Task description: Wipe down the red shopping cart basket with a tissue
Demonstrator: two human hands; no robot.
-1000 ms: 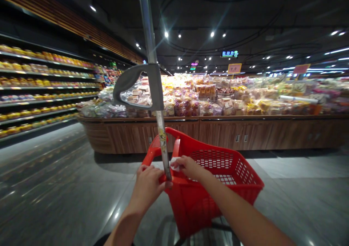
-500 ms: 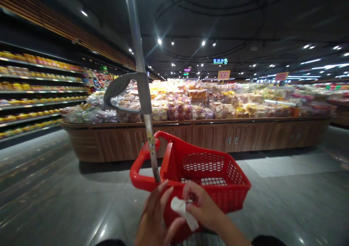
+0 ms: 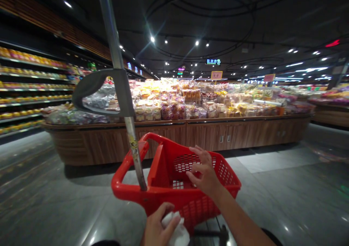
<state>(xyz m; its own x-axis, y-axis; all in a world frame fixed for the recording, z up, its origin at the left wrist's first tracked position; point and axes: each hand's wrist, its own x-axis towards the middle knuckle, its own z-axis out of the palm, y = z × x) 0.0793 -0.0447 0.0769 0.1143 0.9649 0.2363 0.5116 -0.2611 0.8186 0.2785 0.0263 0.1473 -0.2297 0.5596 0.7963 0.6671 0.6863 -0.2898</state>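
Note:
A red plastic shopping basket [image 3: 160, 193] on wheels stands in front of me, with a metal pull pole [image 3: 128, 126] rising from its near rim and a grey handle [image 3: 89, 89] on the pole. At the bottom edge, my left hand [image 3: 158, 227] is closed round a crumpled white tissue [image 3: 177, 231], just below the basket's near wall. My right hand [image 3: 203, 171] hovers over the basket's inside with its fingers spread, and holds nothing. The basket looks empty inside.
A long wooden display counter [image 3: 207, 135] heaped with bagged baked goods runs across the aisle beyond the basket. Stocked shelves [image 3: 29, 89] line the left wall. Glossy grey floor tiles [image 3: 286, 187] lie all around. Price signs [image 3: 216, 75] stand above the counter.
The white tissue has passed from between both hands into my left hand alone. My right hand has lifted forward over the basket and spread its fingers. The view has shifted rightward.

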